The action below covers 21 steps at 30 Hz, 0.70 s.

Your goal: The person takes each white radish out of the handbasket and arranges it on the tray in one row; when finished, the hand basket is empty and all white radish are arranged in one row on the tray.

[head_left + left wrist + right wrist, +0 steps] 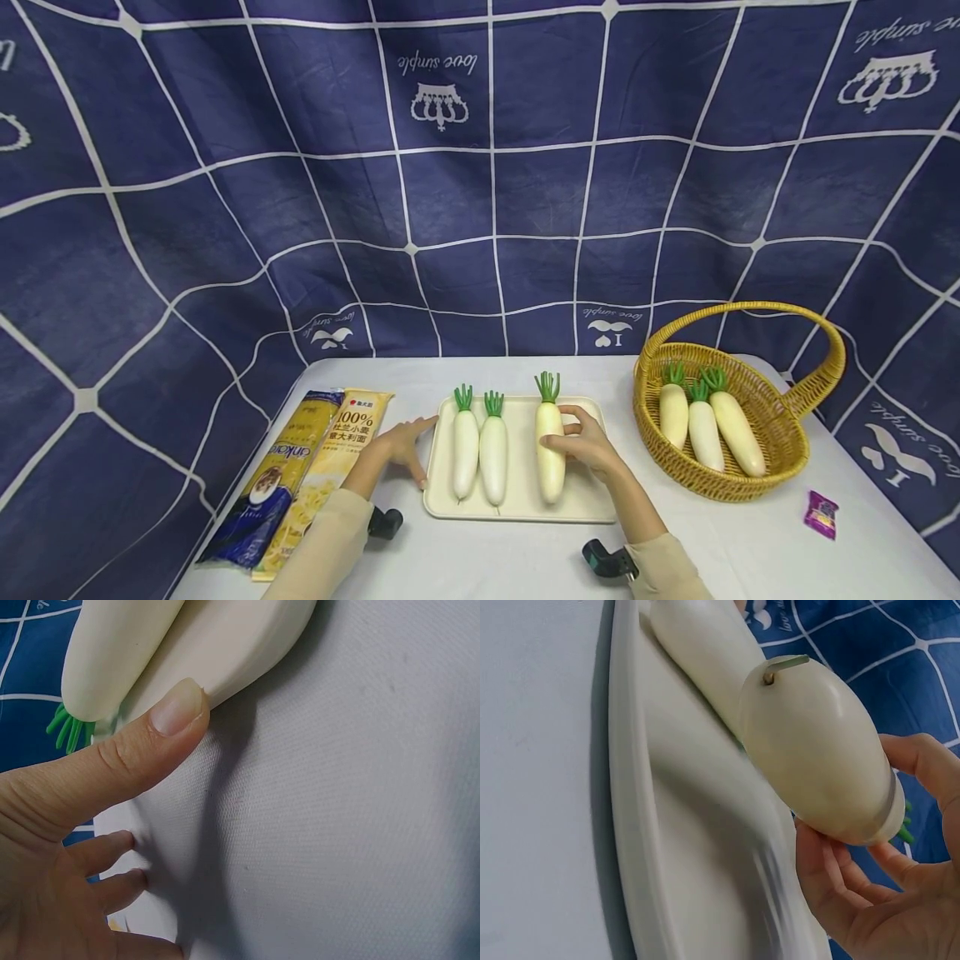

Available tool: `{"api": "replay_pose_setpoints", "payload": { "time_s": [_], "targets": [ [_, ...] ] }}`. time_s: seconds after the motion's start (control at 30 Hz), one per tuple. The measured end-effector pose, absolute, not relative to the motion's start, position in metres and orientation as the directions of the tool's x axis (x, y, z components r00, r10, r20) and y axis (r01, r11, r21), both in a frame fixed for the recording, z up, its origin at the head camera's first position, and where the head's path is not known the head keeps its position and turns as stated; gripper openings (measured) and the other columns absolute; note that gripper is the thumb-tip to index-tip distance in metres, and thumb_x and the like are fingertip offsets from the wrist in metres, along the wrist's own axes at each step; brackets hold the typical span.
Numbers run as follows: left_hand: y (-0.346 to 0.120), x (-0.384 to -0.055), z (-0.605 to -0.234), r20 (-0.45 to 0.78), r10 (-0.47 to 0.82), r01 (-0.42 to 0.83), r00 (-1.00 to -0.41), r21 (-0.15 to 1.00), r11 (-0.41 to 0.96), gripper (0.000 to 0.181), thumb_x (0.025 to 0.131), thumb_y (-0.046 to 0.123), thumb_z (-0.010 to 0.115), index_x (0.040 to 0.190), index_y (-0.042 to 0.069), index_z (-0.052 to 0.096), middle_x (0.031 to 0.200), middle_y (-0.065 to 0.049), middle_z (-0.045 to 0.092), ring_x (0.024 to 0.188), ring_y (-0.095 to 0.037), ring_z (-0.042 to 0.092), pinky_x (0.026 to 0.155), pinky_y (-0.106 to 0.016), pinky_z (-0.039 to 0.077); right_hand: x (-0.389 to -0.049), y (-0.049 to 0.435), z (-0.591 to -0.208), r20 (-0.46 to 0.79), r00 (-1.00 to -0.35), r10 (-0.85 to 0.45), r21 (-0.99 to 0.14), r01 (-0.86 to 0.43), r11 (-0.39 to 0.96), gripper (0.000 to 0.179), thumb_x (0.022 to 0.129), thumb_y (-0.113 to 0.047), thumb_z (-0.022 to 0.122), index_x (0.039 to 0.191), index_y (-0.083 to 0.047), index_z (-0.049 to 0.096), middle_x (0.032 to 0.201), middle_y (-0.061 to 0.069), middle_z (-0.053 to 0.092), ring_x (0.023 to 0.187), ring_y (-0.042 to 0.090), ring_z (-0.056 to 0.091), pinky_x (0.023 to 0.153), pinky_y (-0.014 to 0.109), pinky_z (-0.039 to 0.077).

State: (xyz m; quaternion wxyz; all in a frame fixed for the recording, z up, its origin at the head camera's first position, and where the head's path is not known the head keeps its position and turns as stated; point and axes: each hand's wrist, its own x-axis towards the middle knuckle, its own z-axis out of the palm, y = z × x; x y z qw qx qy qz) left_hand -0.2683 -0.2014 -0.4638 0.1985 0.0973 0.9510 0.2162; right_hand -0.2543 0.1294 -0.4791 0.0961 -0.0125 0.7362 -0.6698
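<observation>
A cream tray point(521, 510) lies on the white table with two white radishes point(466, 454) side by side on its left half, their green tops pointing away. My right hand point(588, 446) grips a third white radish point(551, 467) over the tray's right half. In the right wrist view this radish point(817, 750) is tilted, its root end toward the camera, thumb and fingers around it. At the tray's left edge is my left hand point(401, 446), fingers spread. Its thumb point(161, 727) touches the tray rim in the left wrist view, and the other fingers hold nothing.
A yellow wicker basket point(795, 454) with a tall handle stands at the right, holding three white radishes point(735, 433). Two pasta packets point(281, 475) lie at the left. A small purple packet point(821, 514) sits near the right table edge. A blue patterned cloth point(450, 192) hangs behind.
</observation>
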Motion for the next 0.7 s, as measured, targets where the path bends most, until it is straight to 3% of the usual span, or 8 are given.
{"api": "replay_pose_setpoints", "payload": {
  "time_s": [0.43,0.7],
  "targets": [
    [-0.201,-0.268,-0.464,-0.336,0.263,0.089,-0.905,0.455,0.886,0.115,0.047,0.017,0.092,0.146,0.011,0.034,0.147,-0.026,0.031,0.134,-0.051,0.023,0.111,-0.061,0.02,-0.257,0.115,-0.488,-0.115,-0.972,-0.206,-0.991,0.097,0.096,0.071,0.072,-0.004,0.072,0.132,0.008,0.036,0.085,0.016,0.066,0.064,0.016,0.063,0.055,0.028,0.054],
    [-0.201,-0.268,-0.465,-0.332,0.267,0.094,-0.905,0.455,0.885,0.115,0.047,0.017,0.092,0.146,0.009,0.034,0.147,-0.026,0.031,0.134,-0.051,0.023,0.111,-0.06,0.02,-0.255,0.105,-0.488,-0.119,-0.978,-0.172,-0.987,0.097,0.13,0.069,0.069,-0.002,0.074,0.129,0.008,0.04,0.083,0.017,0.065,0.064,0.016,0.062,0.055,0.027,0.053]
  ]
}}
